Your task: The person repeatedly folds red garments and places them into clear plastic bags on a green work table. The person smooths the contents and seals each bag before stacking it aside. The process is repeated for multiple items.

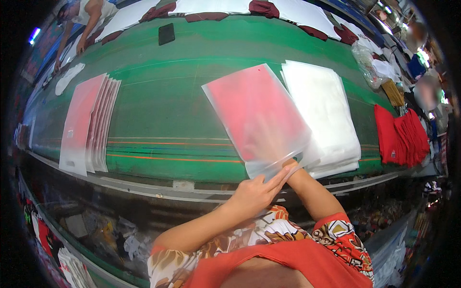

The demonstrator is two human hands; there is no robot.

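Note:
A frosted plastic bag (259,111) with a folded red garment inside lies at a slant on the green table. My right hand (270,138) is inside the bag, seen blurred through the plastic on top of the red cloth, its fingers spread. With my left hand (257,192) I pinch the bag's open edge near my right wrist. To the right, partly beside the bag, lies a stack of whitish frosted bags (320,111). Several filled bags with red contents (81,118) overlap in a row on the left. Folded red garments (401,136) are piled at the far right.
White and maroon garments (212,7) line the table's far side. A black phone-like object (166,34) lies before them. Another person's arms (86,32) reach over the far left, near a white piece (70,78). The table's metal edge (158,194) runs close before me.

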